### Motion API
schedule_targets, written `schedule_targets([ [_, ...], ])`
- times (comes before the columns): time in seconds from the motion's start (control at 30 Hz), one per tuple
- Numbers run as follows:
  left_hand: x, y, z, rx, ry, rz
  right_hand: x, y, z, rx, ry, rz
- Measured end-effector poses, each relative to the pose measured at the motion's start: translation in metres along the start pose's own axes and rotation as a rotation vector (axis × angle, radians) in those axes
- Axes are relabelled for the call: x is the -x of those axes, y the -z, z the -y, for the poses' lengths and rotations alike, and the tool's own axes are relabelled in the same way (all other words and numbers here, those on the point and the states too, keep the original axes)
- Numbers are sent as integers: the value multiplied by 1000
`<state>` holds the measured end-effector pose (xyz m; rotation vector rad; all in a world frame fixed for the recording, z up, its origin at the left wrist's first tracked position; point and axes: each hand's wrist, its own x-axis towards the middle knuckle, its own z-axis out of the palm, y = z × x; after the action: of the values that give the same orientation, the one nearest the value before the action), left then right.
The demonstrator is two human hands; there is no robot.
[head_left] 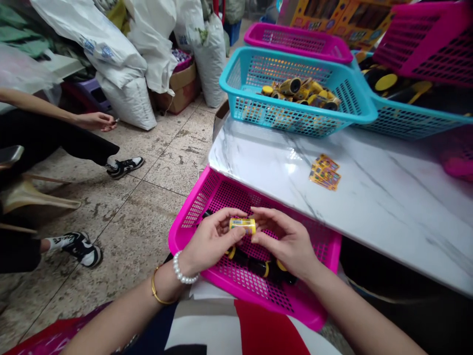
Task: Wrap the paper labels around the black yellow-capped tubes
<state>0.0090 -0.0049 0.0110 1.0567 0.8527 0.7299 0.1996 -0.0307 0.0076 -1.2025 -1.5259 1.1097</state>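
Over the pink plastic basket (192, 217), our hands close on a small yellow cylinder (242, 226)

Above that basket, our left hand (212, 236), wearing a pearl bracelet (183, 268) and a gold bangle (157, 288), is half closed, its fingers curled over the cylinder's left end. Our right hand (284, 241) is half closed too, its fingertips against the right end, so the cylinder is held between the two. Black-and-yellow tubes (258, 266) lie in the basket below, just beside a white marble table (369, 207). On the table we see a small stack of printed cards (325, 172). Beyond them, a turquoise basket (236, 84) holds yellow-and-black pieces (301, 93). Off to our left, a seated co-worker's hand (96, 121) hangs over the tiled floor (166, 162).
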Motion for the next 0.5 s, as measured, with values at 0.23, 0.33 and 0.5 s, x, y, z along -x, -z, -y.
schedule_targets([
  [0.23,-4,3,2,277,267,151,-4,10,0,-175,22,101],
  [0.33,-3,0,2,281,282,167,-4,10,1,-150,54,128],
  [0.5,-1,-5,3,331,317,199,2,9,-1,-97,171,105],
])
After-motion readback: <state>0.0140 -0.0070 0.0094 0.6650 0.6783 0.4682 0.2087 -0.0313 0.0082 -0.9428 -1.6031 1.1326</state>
